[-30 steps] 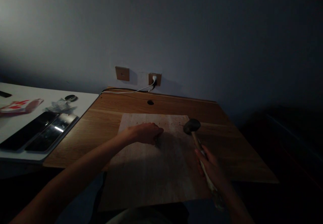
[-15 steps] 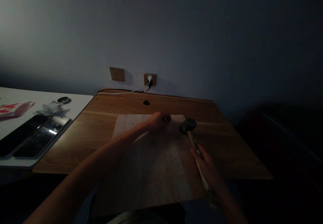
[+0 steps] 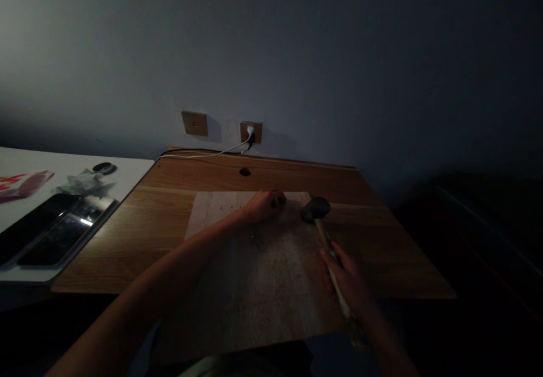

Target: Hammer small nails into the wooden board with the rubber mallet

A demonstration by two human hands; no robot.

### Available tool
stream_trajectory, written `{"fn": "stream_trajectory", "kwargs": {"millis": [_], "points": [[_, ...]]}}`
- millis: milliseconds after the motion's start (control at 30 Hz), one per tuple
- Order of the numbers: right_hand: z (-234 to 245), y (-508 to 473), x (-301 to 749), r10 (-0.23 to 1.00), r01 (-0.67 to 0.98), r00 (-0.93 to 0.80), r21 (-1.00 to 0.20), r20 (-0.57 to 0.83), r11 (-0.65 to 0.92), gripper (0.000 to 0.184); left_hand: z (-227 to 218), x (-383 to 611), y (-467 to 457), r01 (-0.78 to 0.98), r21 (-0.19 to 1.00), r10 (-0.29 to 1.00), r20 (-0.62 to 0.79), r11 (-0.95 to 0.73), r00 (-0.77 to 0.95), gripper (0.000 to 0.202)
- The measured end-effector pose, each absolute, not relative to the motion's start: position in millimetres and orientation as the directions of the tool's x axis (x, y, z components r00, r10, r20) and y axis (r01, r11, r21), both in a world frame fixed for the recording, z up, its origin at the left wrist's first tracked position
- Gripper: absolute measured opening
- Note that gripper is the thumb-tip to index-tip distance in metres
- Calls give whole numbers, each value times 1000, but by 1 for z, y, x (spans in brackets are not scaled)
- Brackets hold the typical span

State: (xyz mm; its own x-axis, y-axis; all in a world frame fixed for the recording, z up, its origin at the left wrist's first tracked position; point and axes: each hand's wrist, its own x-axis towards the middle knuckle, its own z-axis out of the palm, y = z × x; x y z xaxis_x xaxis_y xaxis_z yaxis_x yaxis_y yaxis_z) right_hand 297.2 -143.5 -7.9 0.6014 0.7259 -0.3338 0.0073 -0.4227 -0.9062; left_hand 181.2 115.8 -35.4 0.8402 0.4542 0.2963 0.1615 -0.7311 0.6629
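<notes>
Clasped in the right hand (image 3: 348, 277), the hammer (image 3: 317, 209) is right of the left hand (image 3: 263, 204), whose hold I cannot tell.

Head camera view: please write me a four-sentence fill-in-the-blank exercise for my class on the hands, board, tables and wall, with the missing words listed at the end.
1. The hammer is held in the person's ____ hand.
2. The left hand is closer to the ____ edge of the board than to its near edge.
3. The table at the picture's left is coloured ____.
4. The wall bears ____ square plates.

Missing words: right; far; white; two.
</notes>
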Motion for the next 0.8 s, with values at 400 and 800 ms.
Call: {"fn": "stream_trajectory", "kwargs": {"millis": [400,800], "points": [[11,-112,283,872,158,448,-943,-197,-294,39,-40,182,116,166,713,501,289,-681,816,48],[7,-103,279,874,235,443,-914,-202,-331,40,-39,182,115,187,702,506,278,-688,817,49]]}}
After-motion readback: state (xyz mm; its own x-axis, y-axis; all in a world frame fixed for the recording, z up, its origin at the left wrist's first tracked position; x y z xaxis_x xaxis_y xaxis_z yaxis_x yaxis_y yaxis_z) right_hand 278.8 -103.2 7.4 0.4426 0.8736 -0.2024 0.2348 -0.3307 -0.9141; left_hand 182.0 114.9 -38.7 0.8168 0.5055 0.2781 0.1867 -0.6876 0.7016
